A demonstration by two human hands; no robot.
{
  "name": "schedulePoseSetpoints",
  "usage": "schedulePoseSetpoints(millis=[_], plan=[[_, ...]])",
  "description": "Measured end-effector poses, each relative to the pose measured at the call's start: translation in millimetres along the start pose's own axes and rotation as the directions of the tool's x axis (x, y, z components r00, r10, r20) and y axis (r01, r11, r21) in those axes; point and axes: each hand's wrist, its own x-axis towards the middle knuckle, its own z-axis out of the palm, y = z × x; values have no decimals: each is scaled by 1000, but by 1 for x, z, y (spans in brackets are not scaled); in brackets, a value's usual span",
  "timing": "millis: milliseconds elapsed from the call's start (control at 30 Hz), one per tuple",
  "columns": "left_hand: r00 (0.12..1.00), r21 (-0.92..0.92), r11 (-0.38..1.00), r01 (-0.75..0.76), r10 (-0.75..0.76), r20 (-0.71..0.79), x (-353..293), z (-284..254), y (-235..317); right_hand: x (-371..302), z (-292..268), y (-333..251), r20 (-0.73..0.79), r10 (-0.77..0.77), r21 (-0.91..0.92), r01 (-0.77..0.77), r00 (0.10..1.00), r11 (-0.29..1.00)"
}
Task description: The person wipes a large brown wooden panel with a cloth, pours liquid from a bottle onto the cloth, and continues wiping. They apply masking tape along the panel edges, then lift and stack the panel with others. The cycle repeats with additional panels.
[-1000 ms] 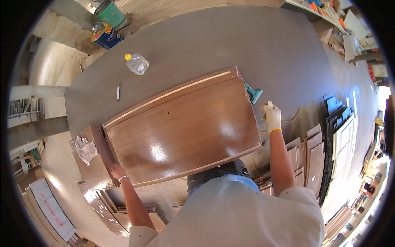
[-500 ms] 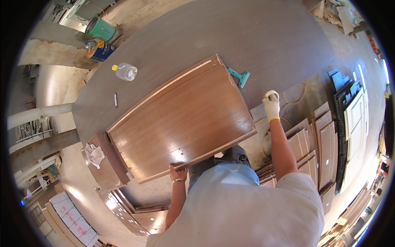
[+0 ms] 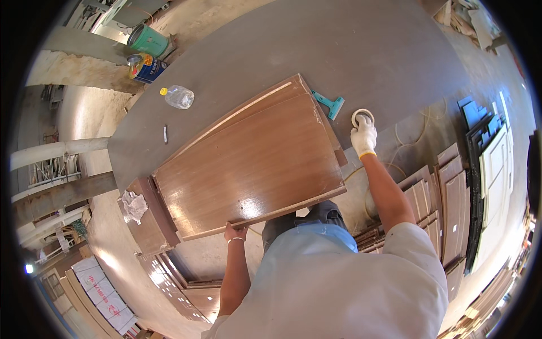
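A glossy brown wooden panel (image 3: 248, 169) lies slantwise on top of a second brown panel (image 3: 334, 144), whose right end and far edge stick out from under it. My bare left hand (image 3: 235, 232), a band at its wrist, is closed on the near edge of the upper panel; some fingers are hidden beneath it. In a white glove, my right hand (image 3: 364, 137) grips a roll of pale tape (image 3: 361, 116), held past the panels' right end. Close to that roll, a teal scraper-like tool (image 3: 329, 104) rests on the dark table.
On the dark table (image 3: 361, 51) lie a clear bottle with a yellow cap (image 3: 178, 97) and a white marker-like stick (image 3: 165, 134). Crumpled paper (image 3: 134, 207) tops a brown block at left. Stacked panels (image 3: 451, 209) lean at right, near a hose (image 3: 398, 135) on the floor.
The upper panel has turned and slid against the lower one, baring more of the lower panel at the right. My left hand has moved slightly left with it; my right hand moved left and farther out.
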Motion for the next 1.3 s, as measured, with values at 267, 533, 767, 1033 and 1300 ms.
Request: schedulePoseSetpoints(millis=[267, 533, 767, 1033, 1300], plan=[[988, 180, 983, -45, 17, 153, -7, -28, -3, -50, -2, -10, -98, 50, 284, -21, 994, 959], [947, 553, 825, -118, -74, 313, -16, -46, -14, -87, 35, -95, -61, -172, 220, 181, 983, 959], [817, 778, 423, -464, 543, 193, 12, -86, 47, -150, 74, -210, 115, -658, 109, 649, 744, 753], [241, 768, 117, -629, 969, 49, 105, -121, 317, -252, 114, -324, 228, -706, 135, 696, 671, 705], [374, 867, 214, -450, 927, -34, 204, -55, 530, -313, 111, -413, 225, -783, 387, 685, 579, 617]])
